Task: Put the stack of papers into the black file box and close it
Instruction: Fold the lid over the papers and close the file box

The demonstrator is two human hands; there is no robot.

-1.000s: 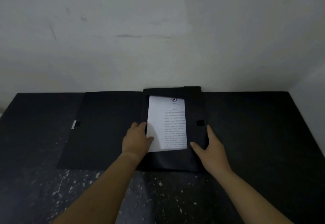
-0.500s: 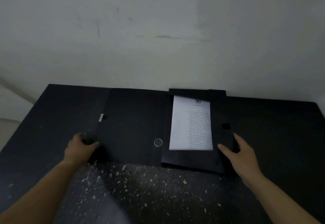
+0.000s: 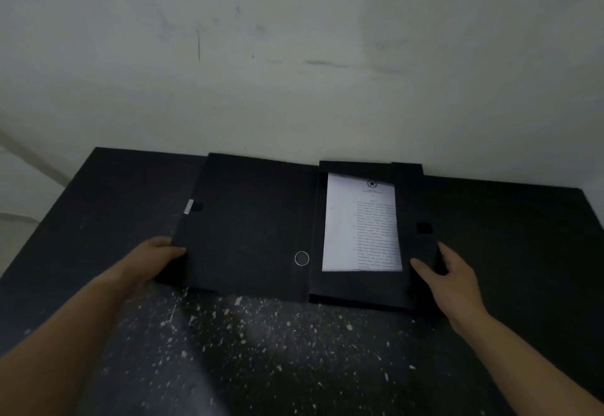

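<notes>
From the head view, the black file box (image 3: 362, 288) lay open on a dark table (image 3: 510, 252) against a pale wall (image 3: 294, 72); its tray sat to the right and its lid (image 3: 248, 229) was spread flat to the left, the two joined along a fold near the middle; the stack of papers (image 3: 361, 226) rested inside the tray, printed side up, with an emblem at the top of the page and the black walls of the box framing it on all sides; the near part of the table was flecked with pale specks.

The left hand (image 3: 160, 257) was at the lid's outer left edge, near its front corner; the thumb lay on top of the edge and the other fingers were hidden below it, so the hand appeared to pinch the edge, though how firmly could not be told; a small pale tab (image 3: 188, 206) showed farther up the same edge.

The right hand (image 3: 452, 276) rested against the tray's right wall near its front corner, fingers loosely spread and curved along the side, the thumb (image 3: 421, 268) pointing in over the rim toward the papers; it gripped nothing fully; a small dark square patch (image 3: 424, 228) sat on the right wall, just beyond the fingers.
</notes>
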